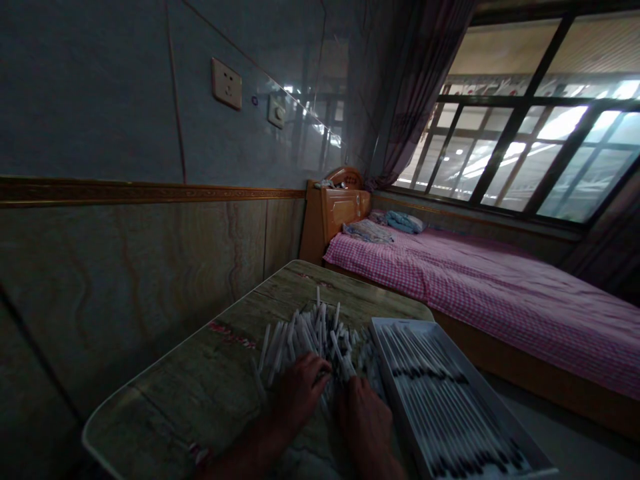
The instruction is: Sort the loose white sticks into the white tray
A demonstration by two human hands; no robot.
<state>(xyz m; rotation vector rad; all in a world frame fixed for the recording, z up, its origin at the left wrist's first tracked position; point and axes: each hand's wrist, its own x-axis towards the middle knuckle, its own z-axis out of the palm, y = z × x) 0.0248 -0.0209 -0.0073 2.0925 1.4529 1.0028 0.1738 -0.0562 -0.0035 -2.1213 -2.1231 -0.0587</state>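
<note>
A loose pile of thin whitish sticks (305, 333), like pens or tubes, lies on the table. My left hand (303, 383) is at the pile's near edge, its thumb and fingers curled toward each other; what lies between them is too dark to tell. Beside it on the right, my right hand (366, 415) has its fingers closed at the near ends of a few whitish sticks. Right of the hands, a shallow white tray (517, 417) holds two rows of similar sticks with dark ends, laid side by side.
The stone-patterned table (200, 380) has a pale rim and stands along the tiled wall (125, 267). Behind and to the right is a bed (450, 267) with a pink checked cover and a wooden headboard (345, 213).
</note>
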